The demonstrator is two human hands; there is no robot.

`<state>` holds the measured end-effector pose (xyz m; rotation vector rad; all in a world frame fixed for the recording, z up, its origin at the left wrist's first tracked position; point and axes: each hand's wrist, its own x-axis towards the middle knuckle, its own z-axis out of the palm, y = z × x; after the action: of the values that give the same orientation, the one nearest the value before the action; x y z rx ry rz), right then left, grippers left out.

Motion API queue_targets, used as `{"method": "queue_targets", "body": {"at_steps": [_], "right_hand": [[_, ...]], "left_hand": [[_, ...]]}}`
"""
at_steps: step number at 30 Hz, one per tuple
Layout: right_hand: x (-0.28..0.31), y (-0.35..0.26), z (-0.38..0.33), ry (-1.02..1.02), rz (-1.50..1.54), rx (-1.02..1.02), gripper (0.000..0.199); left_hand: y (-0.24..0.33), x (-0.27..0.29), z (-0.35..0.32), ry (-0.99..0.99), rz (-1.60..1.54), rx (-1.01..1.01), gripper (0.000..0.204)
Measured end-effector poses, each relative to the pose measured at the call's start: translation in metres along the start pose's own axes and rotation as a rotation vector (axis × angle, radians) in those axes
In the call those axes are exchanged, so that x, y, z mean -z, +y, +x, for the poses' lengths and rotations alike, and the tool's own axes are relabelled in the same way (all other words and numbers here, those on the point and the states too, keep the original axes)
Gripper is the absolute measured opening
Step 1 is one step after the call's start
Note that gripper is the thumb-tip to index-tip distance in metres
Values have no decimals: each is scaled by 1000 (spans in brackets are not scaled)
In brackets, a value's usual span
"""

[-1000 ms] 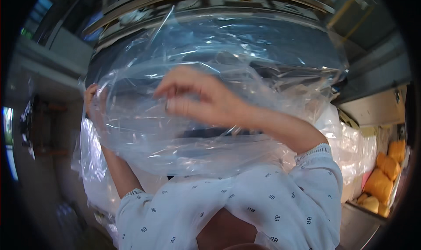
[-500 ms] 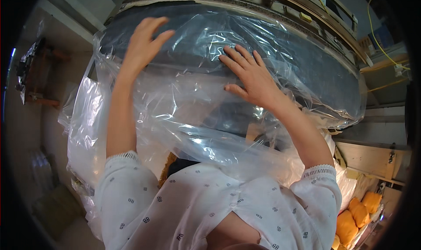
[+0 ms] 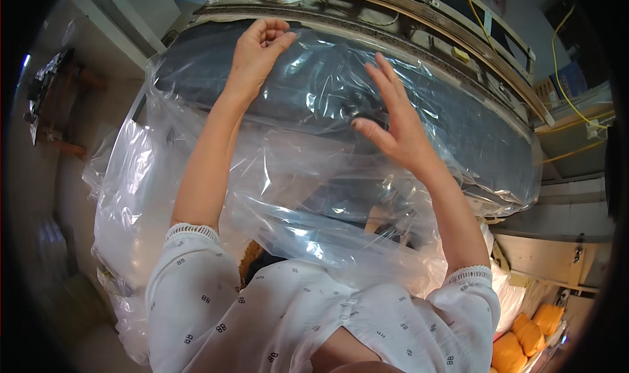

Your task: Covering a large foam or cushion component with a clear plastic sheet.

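A large sheet of clear plastic film (image 3: 282, 157) drapes over a dark, smooth sheet of material (image 3: 478, 137) on the bench, and spills down toward my body in folds. At the far left part of the dark material, my left hand (image 3: 255, 58) is closed, thumb and forefinger pinched at the film's far edge. My right hand (image 3: 401, 134) is just over the film right of the middle, fingers stretched and thumb apart, holding nothing. Whether its palm side touches the film I cannot tell.
A long wooden rail (image 3: 386, 0) runs behind the bench, with a small yellow block (image 3: 460, 55) near it. A yellow cable (image 3: 560, 78) hangs at the right. Orange cushion-like bundles (image 3: 527, 334) lie lower right. A dark-topped stand (image 3: 49, 98) is at the far left.
My left hand has moved right and slightly farther away, its spread fingers closing to a pinch at the film. My right hand has shifted right and turned on edge, off its flat pose.
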<state>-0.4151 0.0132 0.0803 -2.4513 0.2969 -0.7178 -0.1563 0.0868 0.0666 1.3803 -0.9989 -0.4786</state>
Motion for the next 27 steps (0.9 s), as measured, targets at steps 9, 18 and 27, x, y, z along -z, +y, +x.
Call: {"method": "queue_targets", "body": {"at_steps": [9,18,27], "right_hand": [[-2,-7,23,-16,94,-341,29],[-11,6,21,101,248,-295,12],[-11,11,23,59,205,-321,13]], "left_hand": [[35,12,-7,-112,16,-259,41],[27,20,1,-134,-147,64,22],[21,30,-1,-389,79,186,34]]}}
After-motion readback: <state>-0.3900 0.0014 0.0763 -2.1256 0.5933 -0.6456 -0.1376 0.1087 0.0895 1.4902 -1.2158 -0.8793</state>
